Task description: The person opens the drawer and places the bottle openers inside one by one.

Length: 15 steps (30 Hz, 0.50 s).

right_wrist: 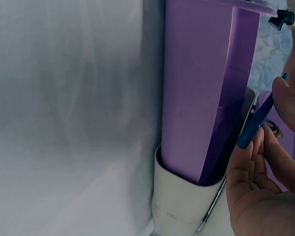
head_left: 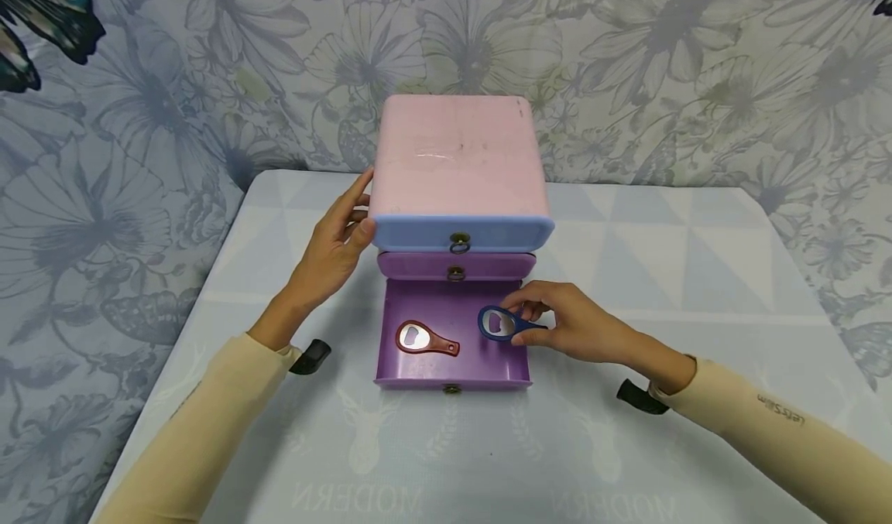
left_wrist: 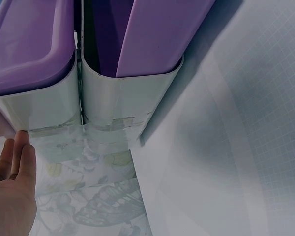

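Note:
A small drawer cabinet (head_left: 460, 160) with a pink top stands on the table, its lowest purple drawer (head_left: 454, 373) pulled out. Over the right part of that drawer, my right hand (head_left: 574, 323) pinches a blue bottle opener (head_left: 512, 323) between thumb and fingers. The right wrist view shows the blue opener (right_wrist: 255, 120) edge-on. A brown bottle opener (head_left: 437, 343) with a metal centre lies inside the drawer on the left. My left hand (head_left: 331, 249) rests against the cabinet's left side with fingers extended; in the left wrist view its fingertips (left_wrist: 27, 157) touch the cabinet wall.
Above the pulled-out drawer sit a purple middle drawer (head_left: 418, 266) and a blue top drawer (head_left: 411, 234), each with a ring pull. The pale patterned table (head_left: 627, 446) spreads around the cabinet. A floral-patterned wall covering (head_left: 627, 67) rises behind the table.

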Each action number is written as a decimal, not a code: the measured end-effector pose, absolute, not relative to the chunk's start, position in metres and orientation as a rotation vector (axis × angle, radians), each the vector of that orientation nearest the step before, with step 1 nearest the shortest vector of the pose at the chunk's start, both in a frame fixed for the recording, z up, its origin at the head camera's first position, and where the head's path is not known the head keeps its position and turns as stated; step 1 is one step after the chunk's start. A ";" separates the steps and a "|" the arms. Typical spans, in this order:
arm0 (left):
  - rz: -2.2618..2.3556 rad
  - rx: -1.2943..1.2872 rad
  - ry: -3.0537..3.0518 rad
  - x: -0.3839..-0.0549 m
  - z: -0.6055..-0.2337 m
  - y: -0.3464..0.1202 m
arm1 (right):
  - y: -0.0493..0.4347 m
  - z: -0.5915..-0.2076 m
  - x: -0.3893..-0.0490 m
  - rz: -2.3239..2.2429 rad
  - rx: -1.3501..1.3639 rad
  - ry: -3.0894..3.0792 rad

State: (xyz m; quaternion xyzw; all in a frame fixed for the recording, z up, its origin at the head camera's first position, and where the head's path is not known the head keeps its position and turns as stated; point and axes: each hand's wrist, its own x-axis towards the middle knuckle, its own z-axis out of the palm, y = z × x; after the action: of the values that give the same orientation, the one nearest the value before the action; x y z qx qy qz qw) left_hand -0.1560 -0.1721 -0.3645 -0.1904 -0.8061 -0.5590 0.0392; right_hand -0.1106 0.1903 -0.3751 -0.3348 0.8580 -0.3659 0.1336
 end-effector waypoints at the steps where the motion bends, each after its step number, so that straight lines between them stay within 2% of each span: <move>1: -1.716 -0.585 -2.472 -0.156 -0.365 -0.172 | 0.187 -0.376 -0.110 -1.063 -0.975 2.486; 15: -1.730 -0.578 -2.465 -0.158 -0.365 -0.171 | 0.157 -0.392 -0.118 -1.031 -1.086 2.499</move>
State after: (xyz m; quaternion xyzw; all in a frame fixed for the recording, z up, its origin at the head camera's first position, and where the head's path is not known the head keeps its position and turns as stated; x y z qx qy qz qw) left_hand -0.1579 -0.1713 -0.3652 -0.1884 -0.8032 -0.5639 0.0376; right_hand -0.1177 0.1566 -0.3916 -0.3702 0.8523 -0.3516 0.1137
